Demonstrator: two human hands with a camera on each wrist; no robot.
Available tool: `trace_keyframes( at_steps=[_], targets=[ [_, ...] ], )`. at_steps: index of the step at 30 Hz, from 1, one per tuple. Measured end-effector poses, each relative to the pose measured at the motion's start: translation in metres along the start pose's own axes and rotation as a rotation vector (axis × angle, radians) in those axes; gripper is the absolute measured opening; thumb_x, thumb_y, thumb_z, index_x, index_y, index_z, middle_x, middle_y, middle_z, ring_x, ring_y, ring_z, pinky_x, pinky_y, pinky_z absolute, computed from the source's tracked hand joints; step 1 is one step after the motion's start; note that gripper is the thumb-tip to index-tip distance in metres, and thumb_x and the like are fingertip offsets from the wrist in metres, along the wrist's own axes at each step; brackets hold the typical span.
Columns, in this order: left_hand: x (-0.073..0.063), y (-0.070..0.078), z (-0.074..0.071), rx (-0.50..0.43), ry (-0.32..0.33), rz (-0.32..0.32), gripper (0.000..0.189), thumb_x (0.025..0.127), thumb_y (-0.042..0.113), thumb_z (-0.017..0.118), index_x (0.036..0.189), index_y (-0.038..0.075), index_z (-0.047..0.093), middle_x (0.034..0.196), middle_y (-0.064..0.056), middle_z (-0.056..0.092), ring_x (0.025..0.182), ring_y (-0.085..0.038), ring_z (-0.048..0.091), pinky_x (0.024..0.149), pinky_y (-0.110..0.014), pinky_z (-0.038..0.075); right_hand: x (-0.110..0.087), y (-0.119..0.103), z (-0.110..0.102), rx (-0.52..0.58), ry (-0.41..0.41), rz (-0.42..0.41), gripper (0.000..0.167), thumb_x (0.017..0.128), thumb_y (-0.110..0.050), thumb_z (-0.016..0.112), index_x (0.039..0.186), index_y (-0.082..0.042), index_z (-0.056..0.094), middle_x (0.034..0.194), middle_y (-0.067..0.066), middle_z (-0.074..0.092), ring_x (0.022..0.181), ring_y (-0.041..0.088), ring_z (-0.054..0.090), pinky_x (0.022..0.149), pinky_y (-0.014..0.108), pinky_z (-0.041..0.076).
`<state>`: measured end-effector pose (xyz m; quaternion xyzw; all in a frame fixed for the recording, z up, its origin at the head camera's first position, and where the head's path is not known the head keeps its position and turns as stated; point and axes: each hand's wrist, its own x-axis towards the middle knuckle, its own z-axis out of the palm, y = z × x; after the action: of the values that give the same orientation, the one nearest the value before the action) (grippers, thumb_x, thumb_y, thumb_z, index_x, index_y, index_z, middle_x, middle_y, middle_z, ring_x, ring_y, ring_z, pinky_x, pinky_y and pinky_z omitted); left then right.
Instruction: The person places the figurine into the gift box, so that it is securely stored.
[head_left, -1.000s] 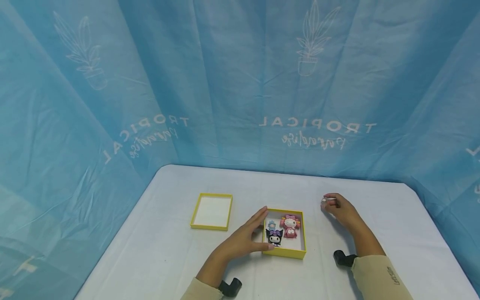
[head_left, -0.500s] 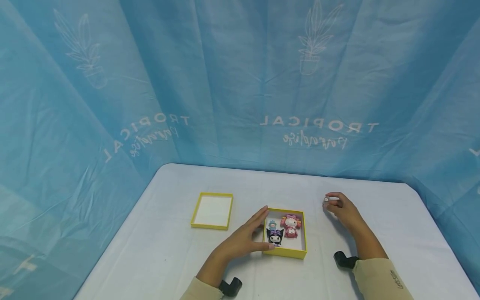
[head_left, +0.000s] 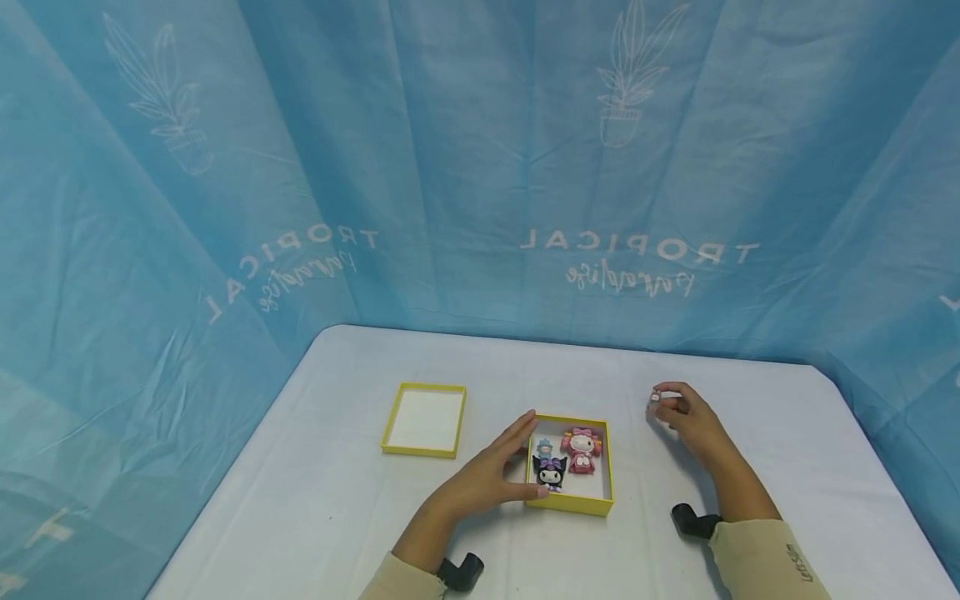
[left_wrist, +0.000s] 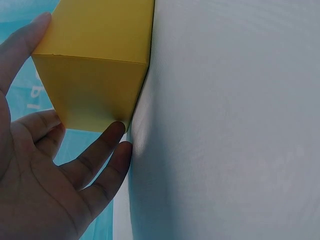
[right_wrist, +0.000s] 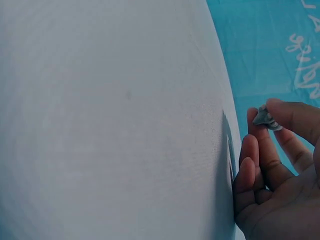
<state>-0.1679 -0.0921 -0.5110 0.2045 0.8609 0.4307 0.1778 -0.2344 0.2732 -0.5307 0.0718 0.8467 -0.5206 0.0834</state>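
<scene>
My left hand [head_left: 477,481] spans the left side of a yellow box [head_left: 574,505], thumb at the near corner and fingers at the far one. The left wrist view shows thumb and fingertips against the yellow box walls. Inside lie a pink figurine [head_left: 582,454] with a bow, a black-hooded figurine [head_left: 550,475] with a purple bow and, behind that, a small blue figurine [head_left: 544,451]. Off to the right, my right hand [head_left: 693,425] pinches a tiny grey-and-white figurine [right_wrist: 265,118] between thumb and fingers, low over the table; its lower part is partly covered by the fingers.
A shallow yellow-edged lid [head_left: 427,420] lies with its white inside up, left of the box. Everything stands on a white-covered table [head_left: 360,517]. Blue printed curtains [head_left: 480,167] hang behind and at both sides.
My right hand has shifted slightly to the right with the tiny figurine. The left hand, the box and its figurines have stayed in place.
</scene>
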Motion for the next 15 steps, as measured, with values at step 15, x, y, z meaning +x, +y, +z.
trace_keyframes(
  at_steps=[15],
  targets=[
    [-0.0004,0.0004,0.0004,-0.006,0.002,-0.007,0.101,0.082,0.056,0.078,0.158,0.051,0.012,0.171,0.019,0.005,0.160,-0.025,0.011,0.126,-0.059,0.020,-0.0067,-0.0042,0.0029,0.103,0.036,-0.006,0.049,0.101,-0.027,0.062,0.144,-0.008,0.046,0.125,0.017,0.062,0.103,0.011,0.066,0.087,0.026,0.059]
  ],
)
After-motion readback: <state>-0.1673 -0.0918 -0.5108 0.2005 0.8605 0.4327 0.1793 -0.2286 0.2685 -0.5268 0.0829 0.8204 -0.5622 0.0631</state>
